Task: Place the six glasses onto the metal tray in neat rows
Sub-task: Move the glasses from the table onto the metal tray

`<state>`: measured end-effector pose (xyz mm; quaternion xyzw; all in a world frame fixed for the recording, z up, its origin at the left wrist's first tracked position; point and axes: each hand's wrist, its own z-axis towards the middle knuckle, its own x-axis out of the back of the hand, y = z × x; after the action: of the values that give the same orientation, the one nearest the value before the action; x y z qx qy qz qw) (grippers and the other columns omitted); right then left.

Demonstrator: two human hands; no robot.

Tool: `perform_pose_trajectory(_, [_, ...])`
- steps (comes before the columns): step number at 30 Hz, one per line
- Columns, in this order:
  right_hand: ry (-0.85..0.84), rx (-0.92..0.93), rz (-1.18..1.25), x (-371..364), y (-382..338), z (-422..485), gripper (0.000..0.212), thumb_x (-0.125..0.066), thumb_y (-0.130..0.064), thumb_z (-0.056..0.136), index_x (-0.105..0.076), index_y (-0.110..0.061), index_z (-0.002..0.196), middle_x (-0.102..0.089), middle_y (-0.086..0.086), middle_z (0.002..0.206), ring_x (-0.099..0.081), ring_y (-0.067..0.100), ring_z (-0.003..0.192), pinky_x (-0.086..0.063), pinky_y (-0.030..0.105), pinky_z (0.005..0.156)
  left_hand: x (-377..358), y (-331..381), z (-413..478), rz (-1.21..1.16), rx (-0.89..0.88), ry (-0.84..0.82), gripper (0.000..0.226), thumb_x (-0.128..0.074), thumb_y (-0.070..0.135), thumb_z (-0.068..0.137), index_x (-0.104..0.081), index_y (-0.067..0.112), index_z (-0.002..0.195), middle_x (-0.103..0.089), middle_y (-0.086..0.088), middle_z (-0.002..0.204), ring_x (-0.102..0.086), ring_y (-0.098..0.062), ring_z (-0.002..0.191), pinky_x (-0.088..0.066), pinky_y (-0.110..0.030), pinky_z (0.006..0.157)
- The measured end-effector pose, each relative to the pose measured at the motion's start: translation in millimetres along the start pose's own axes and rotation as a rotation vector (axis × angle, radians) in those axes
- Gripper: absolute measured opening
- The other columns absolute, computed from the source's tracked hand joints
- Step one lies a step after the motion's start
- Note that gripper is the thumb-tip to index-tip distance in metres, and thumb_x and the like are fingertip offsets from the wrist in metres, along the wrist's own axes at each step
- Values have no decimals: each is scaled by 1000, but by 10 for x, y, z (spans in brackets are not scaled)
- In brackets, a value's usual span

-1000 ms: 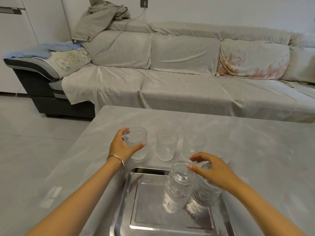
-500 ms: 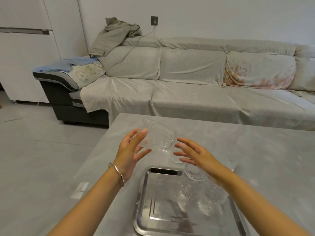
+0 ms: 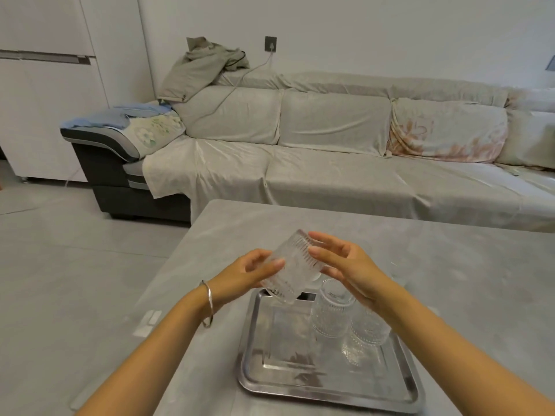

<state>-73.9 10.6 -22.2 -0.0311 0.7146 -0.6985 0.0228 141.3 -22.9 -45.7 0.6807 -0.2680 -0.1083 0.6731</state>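
Observation:
A ribbed clear glass point(image 3: 292, 267) hangs tilted in the air over the far left corner of the metal tray point(image 3: 258, 349). My left hand point(image 3: 246, 273) holds its near side with the fingertips. My right hand point(image 3: 345, 265) touches its far right side, fingers spread. Two glasses stand upside down on the tray's right half: one point(image 3: 330, 310) in the middle, another point(image 3: 368, 327) partly hidden under my right wrist. The other glasses on the table are hidden behind my hands.
The tray lies near the front of a grey table point(image 3: 450, 280). Behind it stands a long sofa point(image 3: 330, 163) under beige covers. Bare grey floor point(image 3: 75, 265) runs along the table's left edge.
My left hand lifted the leftmost glass off the table and brought it tilted over the tray. My right hand rose from the tray glasses to meet it. The view shifted left.

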Motion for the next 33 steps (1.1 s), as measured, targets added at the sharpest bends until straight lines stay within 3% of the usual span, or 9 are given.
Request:
perform_pose_trajectory(4, [-42,31,-73,-43,18,-31,72,-80,-37,55,-57,-27,121,-67,2,119,-66,11,106,-53,23,84,-82,-24,87,103,-58,-36,63,-70,59,61,-59,29,115,-67,4,116,-63,-13,108,-50,-39,96])
perform_pose_trajectory(7, [-61,46,-125,-44,62,-42,67,-79,-34,61,-54,-27,122,-64,2,121,-66,9,105,-53,22,86,-151,-63,128,108,-94,-52,71,-74,57,60,-54,29,121,-66,3,118,-63,-14,108,-52,-39,94])
perform_pose_trajectory(11, [-122,104,-410,90,76,-64,53,-65,-55,70,-54,-38,119,-59,-15,124,-58,-3,111,-48,19,95,-190,-198,131,113,-119,-4,72,-74,60,57,-53,32,119,-65,5,117,-63,-13,107,-53,-36,91])
perform_pose_trajectory(15, [-22,98,-575,461,188,-85,47,-51,-64,76,-59,-39,115,-59,-21,121,-54,-5,113,-42,30,104,-198,-345,150,59,-100,87,63,-69,59,64,-55,29,117,-66,5,114,-62,-12,107,-51,-36,95])
perform_pose_trajectory(17, [40,56,-682,658,311,-107,52,-51,-67,73,-59,-38,116,-56,-17,127,-51,2,119,-38,34,106,-212,-412,176,34,-86,140,62,-70,56,61,-54,31,116,-65,6,114,-61,-13,107,-53,-30,90])
perform_pose_trajectory(20, [47,-15,-763,842,498,-151,59,-54,-71,68,-58,-39,117,-53,-15,130,-48,6,121,-36,29,102,-258,-515,216,33,-86,214,64,-77,49,54,-49,38,111,-60,11,114,-58,-8,104,-52,-12,72])
perform_pose_trajectory(26, [77,21,-806,957,689,-201,59,-55,-73,63,-63,-37,109,-58,-17,116,-53,3,111,-39,28,100,-377,-736,294,14,-72,273,70,-82,49,47,-49,35,107,-58,13,113,-57,-6,102,-51,-12,66])
perform_pose_trajectory(33, [145,80,-841,935,809,-151,51,-51,-72,64,-64,-38,101,-59,-15,112,-52,7,110,-39,28,96,-490,-878,387,23,-72,254,72,-85,43,49,-49,34,111,-59,8,118,-58,-14,109,-53,-27,86])
